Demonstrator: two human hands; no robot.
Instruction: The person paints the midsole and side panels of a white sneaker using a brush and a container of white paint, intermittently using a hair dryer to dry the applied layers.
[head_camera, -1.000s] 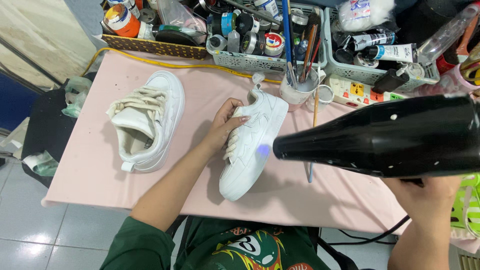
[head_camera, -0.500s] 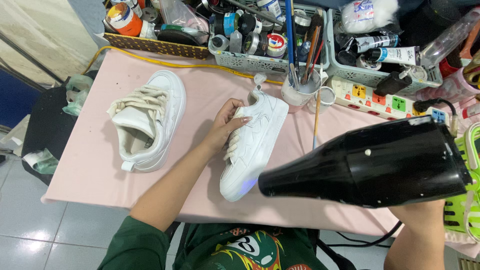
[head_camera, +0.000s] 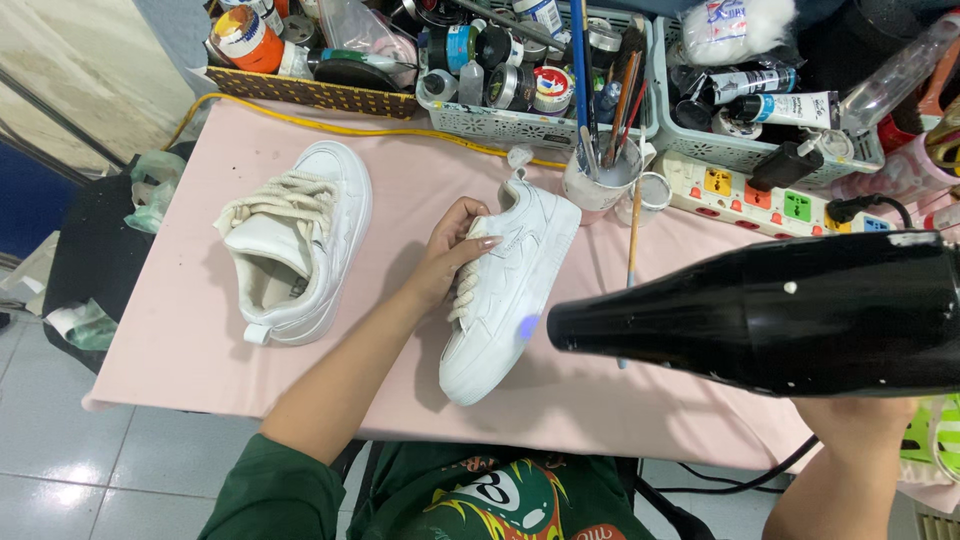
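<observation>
Sneaker (head_camera: 510, 290) in white lies on the pink worktop (head_camera: 180, 340) under our left hand (head_camera: 450, 255), its toe pointing back toward us. Our left forearm reaches forward and to the right, wrist straight, fingers curled over the laces and pressing the shoe down. Our right hand (head_camera: 860, 420) comes up from below, closed around the grip of a black hair dryer (head_camera: 770, 310), whose narrow nozzle points left at the toe side of that sneaker, close to it but apart. A small bluish spot shows on the shoe just before the nozzle.

Left of our left hand a second white sneaker (head_camera: 295, 245) lies apart, laces loose. Beyond our left hand stands a white cup of brushes (head_camera: 600, 180), and beyond that pale baskets (head_camera: 520, 125) crowded with small round jars and tubes in black, white and blue. Above our right hand lies a white power strip (head_camera: 770, 195) with coloured switches.
</observation>
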